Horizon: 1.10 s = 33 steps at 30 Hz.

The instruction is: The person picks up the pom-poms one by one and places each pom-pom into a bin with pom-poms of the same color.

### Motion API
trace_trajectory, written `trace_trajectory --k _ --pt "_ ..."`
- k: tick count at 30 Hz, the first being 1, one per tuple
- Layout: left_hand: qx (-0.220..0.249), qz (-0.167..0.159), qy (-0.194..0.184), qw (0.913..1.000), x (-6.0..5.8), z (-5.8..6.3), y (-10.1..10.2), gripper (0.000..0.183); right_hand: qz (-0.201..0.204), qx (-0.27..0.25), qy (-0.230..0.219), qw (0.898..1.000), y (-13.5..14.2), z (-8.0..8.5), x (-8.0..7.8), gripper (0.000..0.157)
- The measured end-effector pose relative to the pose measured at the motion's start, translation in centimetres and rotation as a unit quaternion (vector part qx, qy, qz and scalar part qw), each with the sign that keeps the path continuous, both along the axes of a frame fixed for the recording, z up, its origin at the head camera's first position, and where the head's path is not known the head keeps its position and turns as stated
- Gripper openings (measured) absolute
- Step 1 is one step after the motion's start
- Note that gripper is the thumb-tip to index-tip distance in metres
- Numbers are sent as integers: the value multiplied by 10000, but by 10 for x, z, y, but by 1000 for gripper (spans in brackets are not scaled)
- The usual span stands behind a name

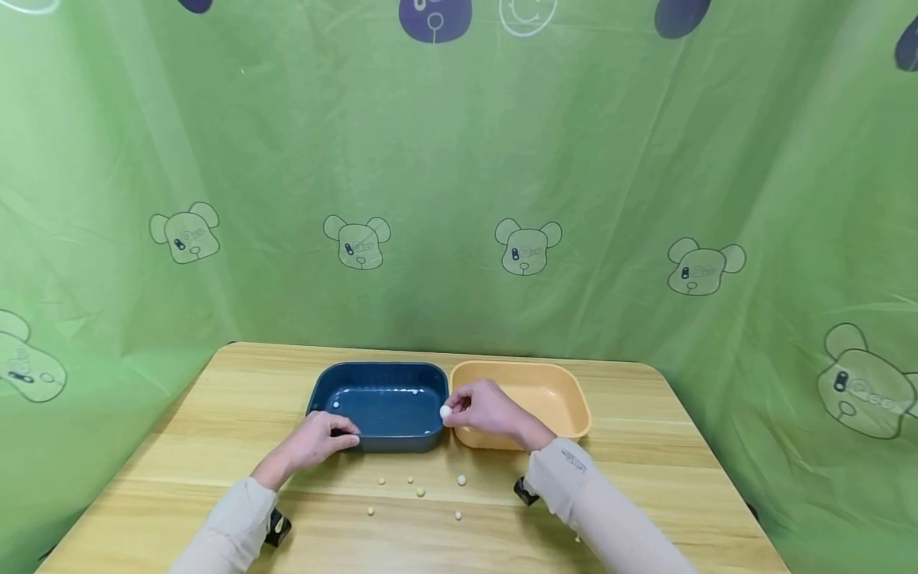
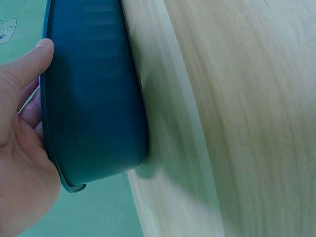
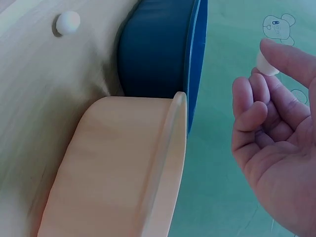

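Between thumb and fingertips, my right hand (image 1: 491,408) pinches a small white ball (image 1: 445,411), held up near where the two basins meet. In the right wrist view the same ball (image 3: 266,65) shows between thumb and index finger, the other fingers curled toward the palm. My left hand (image 1: 315,440) grips the near-left rim of the dark blue basin (image 1: 402,443). The left wrist view has the thumb (image 2: 42,53) on the rim, with the other fingers partly hidden behind the wall. A few little white balls lie inside this basin, one being a ball (image 1: 336,404) at its left.
Right beside the blue basin stands a light orange basin (image 1: 566,391). On the wooden table (image 1: 645,494) in front lie several small yellowish balls, such as a ball (image 1: 420,492), and a larger white ball (image 1: 462,480). Green patterned cloth (image 1: 445,303) hangs behind and at both sides.
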<state>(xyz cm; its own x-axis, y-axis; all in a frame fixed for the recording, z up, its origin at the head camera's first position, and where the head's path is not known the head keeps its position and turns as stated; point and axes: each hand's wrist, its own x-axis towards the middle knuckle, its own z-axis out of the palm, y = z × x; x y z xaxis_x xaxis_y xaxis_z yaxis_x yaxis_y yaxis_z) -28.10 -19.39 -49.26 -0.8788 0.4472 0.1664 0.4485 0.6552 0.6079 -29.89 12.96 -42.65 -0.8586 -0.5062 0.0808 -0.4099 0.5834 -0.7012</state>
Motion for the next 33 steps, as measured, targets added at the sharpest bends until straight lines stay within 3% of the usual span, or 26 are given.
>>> trace_trajectory --k 25,33 --pt "-16 -68 36 10000 0 -1 0 11 -296 -66 -292 9991 -9 -9 -15 11" --pt "-38 -5 44 10000 0 0 1 10 -184 -112 -278 9994 -12 -9 -18 10"
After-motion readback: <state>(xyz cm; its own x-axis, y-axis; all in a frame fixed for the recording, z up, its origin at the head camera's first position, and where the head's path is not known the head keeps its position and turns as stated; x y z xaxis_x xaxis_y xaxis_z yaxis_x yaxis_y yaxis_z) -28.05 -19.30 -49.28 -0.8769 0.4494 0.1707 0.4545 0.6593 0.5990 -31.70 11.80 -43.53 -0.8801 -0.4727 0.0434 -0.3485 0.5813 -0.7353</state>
